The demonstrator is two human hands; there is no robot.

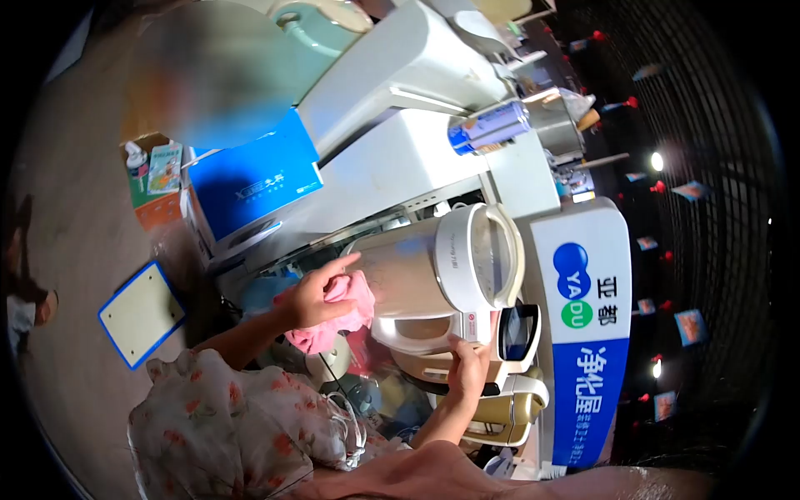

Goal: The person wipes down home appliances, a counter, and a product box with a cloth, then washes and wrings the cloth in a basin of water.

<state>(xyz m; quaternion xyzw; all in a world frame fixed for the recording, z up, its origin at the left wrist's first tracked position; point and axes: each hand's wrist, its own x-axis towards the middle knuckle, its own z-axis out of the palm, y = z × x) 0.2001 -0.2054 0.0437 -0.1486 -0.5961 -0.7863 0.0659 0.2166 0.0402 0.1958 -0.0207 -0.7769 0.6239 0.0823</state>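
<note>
The picture is turned sideways, so up in the room lies toward the right. A beige and white soymilk maker with a lid and a side handle is between my hands. My left hand presses a bunched pink cloth against the lower part of its body, one finger stretched over the surface. Around the upper end of the handle, close to the lid, my right hand is closed; its thumb lies near a small label. The fingertips behind the handle are hidden.
A gold and white appliance stands beside the soymilk maker. Behind is a white and blue sign. A blue box, a carton with bottles and a blue-edged board lie lower down. A white counter extends alongside.
</note>
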